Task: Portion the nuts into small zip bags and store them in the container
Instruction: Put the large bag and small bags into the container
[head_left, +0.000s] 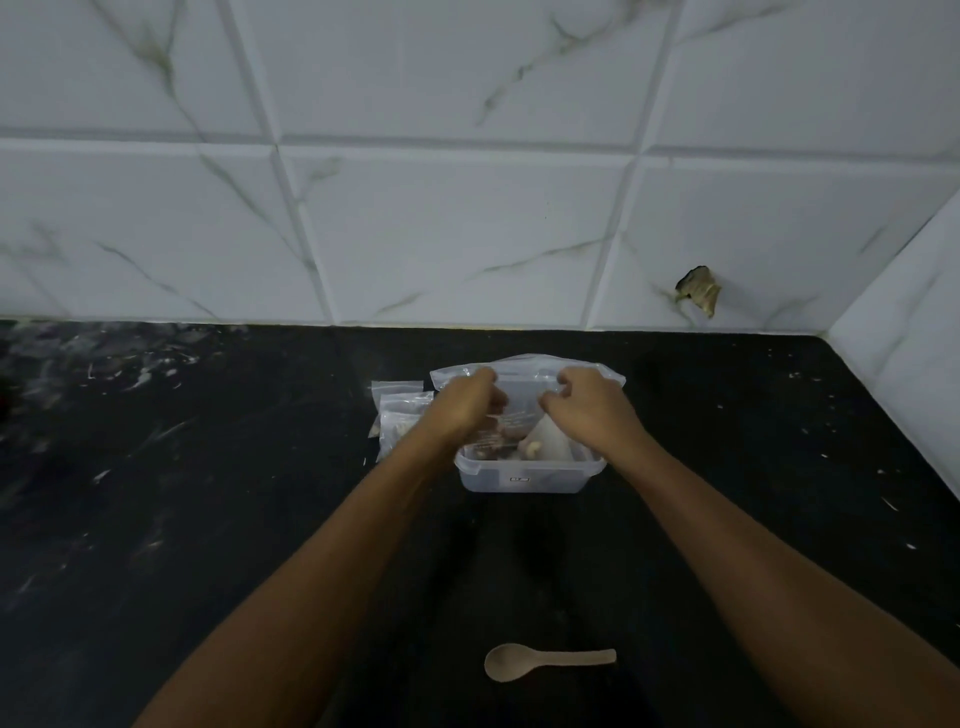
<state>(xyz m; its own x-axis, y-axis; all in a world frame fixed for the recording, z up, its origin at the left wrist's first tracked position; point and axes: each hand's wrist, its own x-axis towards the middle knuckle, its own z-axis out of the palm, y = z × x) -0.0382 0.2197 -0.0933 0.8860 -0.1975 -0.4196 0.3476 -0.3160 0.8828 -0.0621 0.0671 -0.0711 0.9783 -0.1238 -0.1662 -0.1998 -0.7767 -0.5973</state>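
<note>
Clear plastic everywhere — a zip bag (524, 384) is held upright over the open container (524, 475), probably so its top strip can be pressed shut before it drops in. Both hands are pinched onto the bag's upper edge: the left hand (465, 405) near one corner, the right hand (584, 405) near the other, fingers curled tight. Nuts (532, 448) show inside the container. Two filled small bags (402, 415) lie on the black surface (208, 519) just left of it — a spoon (545, 661) rests nearer the person, unused.
</note>
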